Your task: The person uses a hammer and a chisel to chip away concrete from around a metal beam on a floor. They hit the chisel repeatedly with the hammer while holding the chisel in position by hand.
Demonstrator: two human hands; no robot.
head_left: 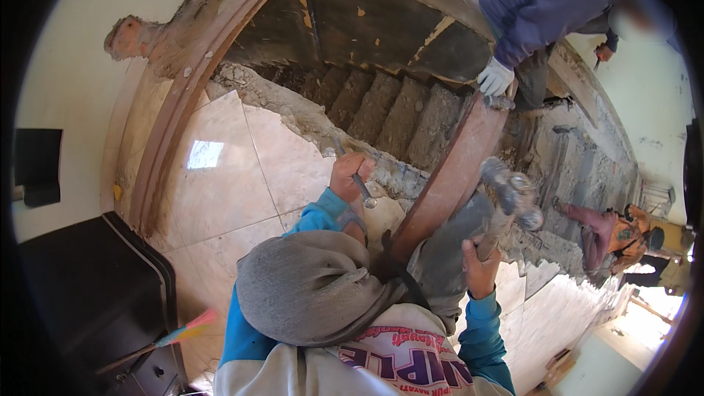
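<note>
My left hand [353, 174] is closed round a metal chisel [364, 193] that slants over the broken edge of the tiled floor. One chisel end points up and left toward the rough rubble edge; I cannot tell if it touches. My right hand [480, 268] grips the handle of a hammer [515, 196], its head raised and smeared by motion. Between my hands a reddish-brown beam [455, 169] runs from near my legs to the far right. A co-worker's white-gloved hand [496, 78] rests at its far end, by a grey block-like piece.
Bare rough steps [381, 106] descend beyond the jagged tile floor [227, 169]. A co-worker in dark blue [546, 4] leans in at the far right; another person in orange [627, 238] stands farther right. A black cabinet [88, 279] and a colourful duster [187, 328] are at left.
</note>
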